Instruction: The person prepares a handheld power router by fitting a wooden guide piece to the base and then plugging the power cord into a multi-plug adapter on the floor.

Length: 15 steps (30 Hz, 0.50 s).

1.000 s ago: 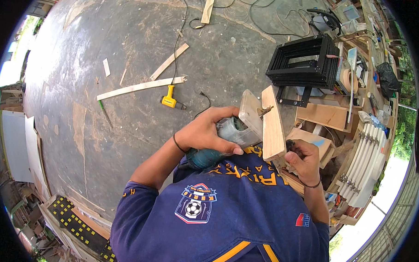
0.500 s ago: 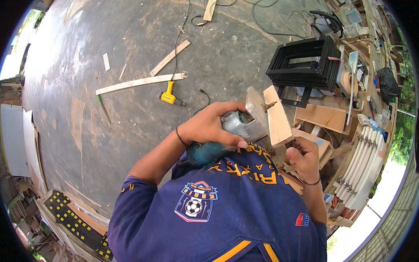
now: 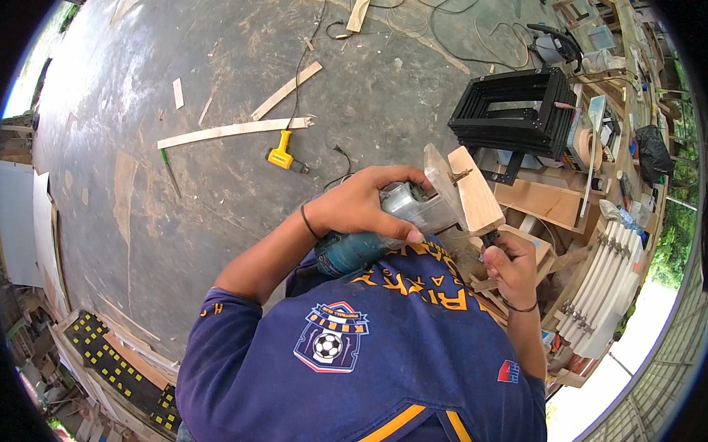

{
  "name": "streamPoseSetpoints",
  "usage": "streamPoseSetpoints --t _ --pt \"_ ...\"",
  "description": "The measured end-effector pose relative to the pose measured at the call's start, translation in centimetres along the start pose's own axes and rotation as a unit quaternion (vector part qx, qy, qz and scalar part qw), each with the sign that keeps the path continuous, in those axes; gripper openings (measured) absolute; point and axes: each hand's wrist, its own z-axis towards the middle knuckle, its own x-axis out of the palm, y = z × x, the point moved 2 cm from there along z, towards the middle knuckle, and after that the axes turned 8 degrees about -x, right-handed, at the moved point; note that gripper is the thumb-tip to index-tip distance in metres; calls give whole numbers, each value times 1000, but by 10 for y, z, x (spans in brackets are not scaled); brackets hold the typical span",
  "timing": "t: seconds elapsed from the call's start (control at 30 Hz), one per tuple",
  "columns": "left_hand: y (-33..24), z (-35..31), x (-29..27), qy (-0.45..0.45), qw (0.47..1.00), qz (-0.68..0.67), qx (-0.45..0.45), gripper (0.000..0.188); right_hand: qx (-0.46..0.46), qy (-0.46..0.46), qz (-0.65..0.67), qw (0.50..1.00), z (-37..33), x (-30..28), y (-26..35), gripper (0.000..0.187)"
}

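Head view: holding a teal trim router (image 3: 345, 254) up off the floor, right in front of the navy shirt (image 3: 435, 364), and angling its clear base plate (image 3: 440, 177) toward the right. Lining up a pale wooden block (image 3: 479, 200) just beside that plate, with a metal bit (image 3: 460, 176) showing between the two, nearer the block's far end; being unable to tell contact from a slim gap along the rest. Curling the left hand (image 3: 366, 204) snugly around the router's clear housing, with the thumb lying along the near side. Pinching a dark, knob-like piece (image 3: 490, 238) at the block's near end between thumb and fingers of the right hand (image 3: 512, 269), and hiding part of it in doing so. Probably working best by bracing the router's body against the torso, leaving the weight to the left grip and the finer movement to the right fingertips. Likely needing to watch the line between plate and block for skew, and to guard against skin brushing the bit. Seeing a black power cable (image 3: 348, 166) behind the left hand without being able to trace it to the router, so wisely checking for a dead supply. Noticing farther out a yellow heat gun (image 3: 280, 151) beside a long wooden strip (image 3: 236, 132) on the concrete floor (image 3: 374, 105), and, beyond the block, stacked black frames (image 3: 505, 135).
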Motion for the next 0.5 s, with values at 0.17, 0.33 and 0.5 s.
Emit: streamPoseSetpoints --t 0.17,0.33,0.5 --pt "1 0 0 2 1000 -2 -1 64 -5 1 8 1000 0 2 1 31" --pt "0 0 0 3 1000 -6 4 64 -6 7 3 1000 0 0 -1 32" --pt "-2 -1 -1 4 1000 -3 3 64 -14 -10 -15 1000 0 3 0 33"
